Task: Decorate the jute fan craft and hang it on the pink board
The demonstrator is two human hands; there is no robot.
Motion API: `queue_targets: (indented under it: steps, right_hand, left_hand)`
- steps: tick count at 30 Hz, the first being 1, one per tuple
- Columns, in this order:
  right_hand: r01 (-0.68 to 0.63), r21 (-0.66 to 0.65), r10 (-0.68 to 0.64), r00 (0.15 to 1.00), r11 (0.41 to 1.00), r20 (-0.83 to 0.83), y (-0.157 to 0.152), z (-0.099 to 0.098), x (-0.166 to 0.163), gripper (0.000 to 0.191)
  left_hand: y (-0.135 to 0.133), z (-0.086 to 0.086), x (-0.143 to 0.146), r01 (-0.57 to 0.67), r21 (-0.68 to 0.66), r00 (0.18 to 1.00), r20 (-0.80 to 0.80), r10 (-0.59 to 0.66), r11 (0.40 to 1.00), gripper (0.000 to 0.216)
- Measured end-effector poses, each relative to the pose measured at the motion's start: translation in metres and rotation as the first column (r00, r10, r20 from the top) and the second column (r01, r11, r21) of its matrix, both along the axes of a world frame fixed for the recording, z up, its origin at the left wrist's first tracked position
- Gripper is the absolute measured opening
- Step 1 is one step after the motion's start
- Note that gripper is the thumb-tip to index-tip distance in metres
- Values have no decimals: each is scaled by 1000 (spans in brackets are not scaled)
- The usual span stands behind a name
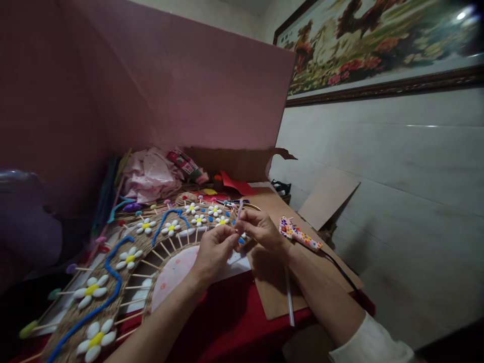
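Observation:
My right hand (260, 229) is closed in a pinch on a thin pale purple pipe cleaner (241, 204), whose end sticks up above the fingers. Close against it, my left hand (216, 247) is pinched too, fingertips nearly touching those of the right; what it holds is hidden. Both hands are above the right part of a curved twine-wrapped craft piece (141, 239). White flowers (130, 258) with yellow centres and a wavy blue strand (113, 272) decorate its band. Thin wooden sticks (151, 264) join the band to a pale inner panel (176, 275).
A flower-patterned glue gun (300, 236) lies on brown cardboard (270, 295) at the right, its black cord trailing off. A clear glue stick (289, 297) crosses the cardboard's front edge. Behind are scissors (227, 203), red paper (238, 185), crumpled pink material (151, 174) and a twine ball (188, 198).

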State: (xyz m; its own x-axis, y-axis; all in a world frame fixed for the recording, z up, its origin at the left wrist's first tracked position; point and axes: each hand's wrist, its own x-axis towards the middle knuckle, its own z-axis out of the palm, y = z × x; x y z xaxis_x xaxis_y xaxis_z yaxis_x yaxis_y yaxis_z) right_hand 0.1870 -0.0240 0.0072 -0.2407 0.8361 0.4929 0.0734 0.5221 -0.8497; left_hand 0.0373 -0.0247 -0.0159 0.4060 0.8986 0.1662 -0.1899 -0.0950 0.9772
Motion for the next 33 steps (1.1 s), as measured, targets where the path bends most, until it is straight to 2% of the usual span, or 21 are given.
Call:
queue_targets:
  steps: [2,5,7,13,17,18,20,22,24,26,29,31,33]
  right_hand:
    - [5,-10,-6,1000,1000,-31,1,-2,-1,26]
    - [120,27,-117,989,992,-92,6,-3,2,25]
    - [175,46,-168,978,984,-127,8,-4,4,25]
    - [234,52,-223,963,971,-153,10,-8,2,25]
    - [275,27,-266,948,961,-176,13,-11,3,25]
    - [285,27,-275,941,958,-197,13,-11,4,25]
    - [292,22,-279,932,956,-232,13,-10,5,25]
    - [279,12,-268,933,960,-241,10,-9,6,24]
    - [277,11,-268,938,961,-222,8,-8,6,25]
    - [305,35,-291,932,952,-218,7,-8,7,26]
    - [371,68,-344,904,926,-255,10,-9,8,28]
    - [398,76,-361,885,914,-295,13,-11,9,27]
    - [409,81,-365,874,909,-321,15,-12,10,25]
  left_hand:
    - [-1,1,-1,-18,77,999,-47,21,997,24]
    - [-3,6,-4,-49,184,992,-107,69,982,18]
    - [-4,9,-5,-61,210,984,-151,94,976,18]
    - [-6,9,-5,-91,260,955,-252,159,961,20]
    - [-8,5,-5,-109,404,903,-341,260,908,24]
    - [-9,3,-5,-103,474,875,-374,306,874,24]
    - [-13,-3,-4,-64,636,802,-425,419,769,22]
    - [-17,-9,-2,-2,781,731,-425,533,625,21]
    - [-23,-16,0,72,878,693,-385,610,472,20]
    - [-28,-21,2,167,926,705,-352,616,338,18]
    - [-33,-23,3,335,924,754,-379,537,182,12]
    - [-36,-23,3,413,904,766,-413,492,114,12]
    - [-41,-21,5,463,882,760,-445,474,86,12]
